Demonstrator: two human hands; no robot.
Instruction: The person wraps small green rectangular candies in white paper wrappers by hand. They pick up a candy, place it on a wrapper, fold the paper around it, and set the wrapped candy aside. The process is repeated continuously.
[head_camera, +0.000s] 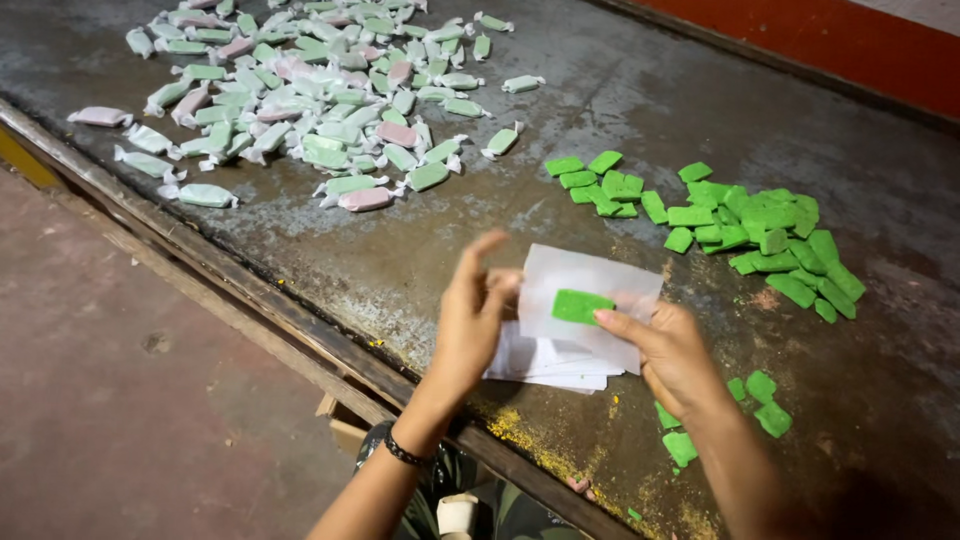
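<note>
Worn, scratched grey metal covers the work table (420, 260), its near edge a rough wooden rail dusted with yellow crumbs, and a reddish floor lies below on the left. Nearest, the left hand (468, 325), a dark band on its wrist, is raised with its fingers loosely spread, touching the left edge of a white wrapping sheet (590, 290). The right hand (672, 358) grips that sheet from the right, thumb pressing a flat green block (580, 306) onto its middle. Under the held sheet a small stack of white papers (545, 368) rests on the table. By the right wrist a few loose green pieces (765, 400) lie scattered. Farther back on the right, a larger heap of unwrapped green blocks (745, 225) spreads across the metal. Farthest away, on the left, sits a wide pile of wrapped sweets (320, 100), mostly green with some pink, each twisted shut in white paper. A red wall runs behind the far right corner.
</note>
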